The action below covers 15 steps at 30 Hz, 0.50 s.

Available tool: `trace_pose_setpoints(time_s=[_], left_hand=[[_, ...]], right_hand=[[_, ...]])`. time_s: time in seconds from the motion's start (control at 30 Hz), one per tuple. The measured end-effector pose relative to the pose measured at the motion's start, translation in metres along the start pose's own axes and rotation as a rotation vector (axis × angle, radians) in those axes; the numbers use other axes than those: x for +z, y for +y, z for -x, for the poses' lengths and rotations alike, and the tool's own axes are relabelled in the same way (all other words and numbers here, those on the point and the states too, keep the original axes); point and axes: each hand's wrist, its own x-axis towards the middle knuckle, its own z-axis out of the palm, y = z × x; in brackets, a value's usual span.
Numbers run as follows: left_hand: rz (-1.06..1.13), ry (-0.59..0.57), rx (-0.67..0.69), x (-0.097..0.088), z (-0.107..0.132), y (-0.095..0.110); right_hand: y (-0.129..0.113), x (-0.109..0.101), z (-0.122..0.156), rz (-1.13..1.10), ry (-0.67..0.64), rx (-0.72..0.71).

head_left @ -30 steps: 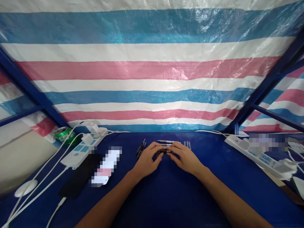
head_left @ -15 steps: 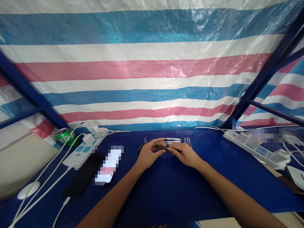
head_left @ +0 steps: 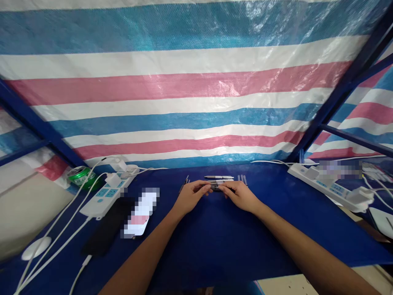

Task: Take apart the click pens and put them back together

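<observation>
A dark pen (head_left: 215, 187) (held level) bridges both hands' fingers (head_left: 205, 187).

I am recording: dark blue tabletop (head_left: 215, 237), tarp (head_left: 190, 86) showing blue, white and pink stripes, white power strip (head_left: 104, 196), green can (head_left: 78, 175), dark pen (head_left: 216, 187).

Green can (head_left: 78, 175) beside a white power strip (head_left: 102, 198), black phone (head_left: 104, 233) nearby, striped tarp (head_left: 184, 82) behind
</observation>
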Motion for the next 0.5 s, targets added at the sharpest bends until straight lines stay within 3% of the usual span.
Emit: trace_pose_setpoints(time_s=[0.13,0.3,0.4,0.5], left_hand=[[-0.043,-0.048,0.067,-0.003,-0.001,0.002],[-0.459,0.251,0.19,-0.018,-0.004,0.008],[-0.727,0.322,0.221,-0.03,-0.004,0.006],[-0.948,0.338,0.121,-0.036,-0.004,-0.001]], right_hand=[[0.002,0.0,0.0,0.019,0.009,0.004],[0.006,0.003,0.002,0.186,0.04,-0.096],[0.01,0.005,0.003,0.309,0.013,-0.162],[0.014,0.005,0.003,0.383,-0.004,-0.162]])
